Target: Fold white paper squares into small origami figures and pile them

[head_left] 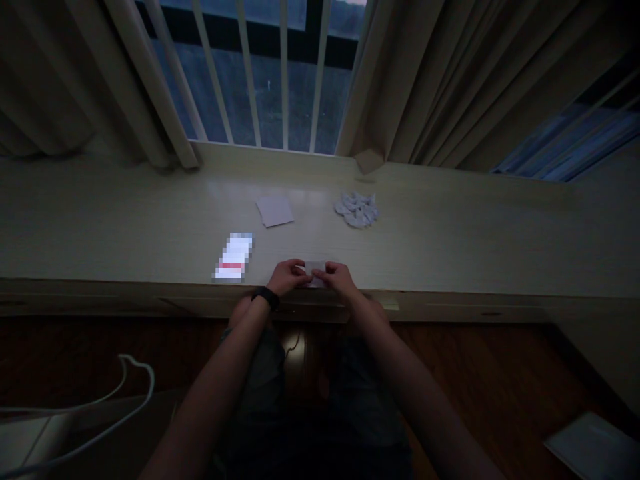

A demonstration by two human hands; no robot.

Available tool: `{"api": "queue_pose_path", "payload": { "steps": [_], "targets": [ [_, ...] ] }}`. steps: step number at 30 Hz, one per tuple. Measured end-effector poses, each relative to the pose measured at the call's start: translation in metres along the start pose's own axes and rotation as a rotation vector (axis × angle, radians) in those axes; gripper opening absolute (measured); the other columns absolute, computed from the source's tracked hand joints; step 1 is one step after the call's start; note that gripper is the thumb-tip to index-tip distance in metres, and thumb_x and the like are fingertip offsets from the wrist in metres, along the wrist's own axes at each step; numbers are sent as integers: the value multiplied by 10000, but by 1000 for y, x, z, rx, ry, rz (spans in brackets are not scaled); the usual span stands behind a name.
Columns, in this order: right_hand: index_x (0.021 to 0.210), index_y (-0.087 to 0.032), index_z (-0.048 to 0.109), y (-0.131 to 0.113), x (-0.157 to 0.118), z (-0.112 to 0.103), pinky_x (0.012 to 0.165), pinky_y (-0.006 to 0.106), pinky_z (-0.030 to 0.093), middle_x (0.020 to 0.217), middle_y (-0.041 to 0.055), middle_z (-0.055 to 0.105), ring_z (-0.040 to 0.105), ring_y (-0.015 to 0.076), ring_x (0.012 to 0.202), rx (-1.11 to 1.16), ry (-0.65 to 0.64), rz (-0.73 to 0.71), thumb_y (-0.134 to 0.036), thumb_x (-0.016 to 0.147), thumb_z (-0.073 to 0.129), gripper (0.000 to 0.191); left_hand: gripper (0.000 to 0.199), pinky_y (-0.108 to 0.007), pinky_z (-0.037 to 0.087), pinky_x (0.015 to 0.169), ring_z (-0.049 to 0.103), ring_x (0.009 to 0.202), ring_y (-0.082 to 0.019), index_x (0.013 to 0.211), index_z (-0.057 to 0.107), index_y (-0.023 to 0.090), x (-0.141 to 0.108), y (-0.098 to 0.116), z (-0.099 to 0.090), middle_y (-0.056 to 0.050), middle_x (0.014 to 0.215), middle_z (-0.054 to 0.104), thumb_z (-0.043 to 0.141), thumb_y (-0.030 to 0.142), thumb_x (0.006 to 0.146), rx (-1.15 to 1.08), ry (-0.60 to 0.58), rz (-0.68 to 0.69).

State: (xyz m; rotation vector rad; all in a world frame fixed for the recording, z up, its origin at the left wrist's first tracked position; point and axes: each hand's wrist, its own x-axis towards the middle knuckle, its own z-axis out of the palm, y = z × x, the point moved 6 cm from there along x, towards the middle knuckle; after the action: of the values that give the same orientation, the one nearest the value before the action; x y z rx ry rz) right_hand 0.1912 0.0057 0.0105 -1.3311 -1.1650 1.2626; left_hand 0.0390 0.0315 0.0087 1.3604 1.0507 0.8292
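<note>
Near the front edge of the pale sill, my left hand (289, 277) and my right hand (339, 276) face each other with a small piece of white paper (315, 267) between them. Both hands have their fingers closed on it, one at each side. The thumbs come close together over its middle, and folds in it are too small to make out. A black band circles my left wrist. Behind my hands lies a short stack of white square paper sheets (275, 210). To its right sits a heap of folded white paper pieces (357, 209).
A lit phone (234, 257), its screen blurred out, lies left of my hands. A brownish flat piece (369, 161) leans by the curtain (400, 80). Window bars stand behind the sill (475, 233). A white cable (150, 380) loops at lower left.
</note>
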Motion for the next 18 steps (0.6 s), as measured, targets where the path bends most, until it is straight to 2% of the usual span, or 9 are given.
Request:
{"api": "queue_pose_path", "payload": {
  "steps": [2, 5, 11, 15, 18],
  "targets": [
    [622, -157, 577, 2, 1, -2, 411, 211, 303, 500, -47, 493, 398, 79, 434, 5, 40, -19, -437, 581, 741, 327, 455, -303, 526, 589, 633, 588, -157, 887, 583, 124, 1, -1, 2, -18, 666, 661, 805, 324, 545, -9, -7, 0],
    [658, -155, 613, 5, 4, -3, 453, 218, 330, 552, -36, 544, 438, 88, 469, 85, 53, -9, -421, 567, 757, 316, 393, -305, 524, 605, 642, 622, -163, 822, 595, 117, 1, 0, 6, -50, 704, 676, 778, 371, 584, -35, -53, -2],
    [727, -147, 660, 8, 9, -5, 455, 219, 314, 550, -33, 546, 439, 89, 470, 86, 68, 44, -450, 545, 759, 367, 314, -255, 455, 553, 601, 573, -144, 715, 602, 123, 0, 5, 10, -21, 613, 643, 752, 376, 606, 142, -118, 54],
    [703, -140, 648, 7, 9, -7, 430, 222, 275, 496, -40, 521, 377, 71, 416, 108, 78, 119, -431, 524, 768, 362, 324, -256, 442, 559, 581, 573, -138, 724, 609, 121, -1, 7, 8, -14, 616, 626, 735, 398, 612, 127, -90, 67],
    [761, -148, 657, 2, 7, -7, 416, 224, 243, 472, -51, 508, 339, 63, 390, 138, 75, 139, -411, 518, 772, 376, 340, -253, 435, 565, 567, 577, -130, 763, 616, 119, -2, 9, 8, -15, 639, 624, 704, 424, 641, 107, -105, 67]
  ]
}}
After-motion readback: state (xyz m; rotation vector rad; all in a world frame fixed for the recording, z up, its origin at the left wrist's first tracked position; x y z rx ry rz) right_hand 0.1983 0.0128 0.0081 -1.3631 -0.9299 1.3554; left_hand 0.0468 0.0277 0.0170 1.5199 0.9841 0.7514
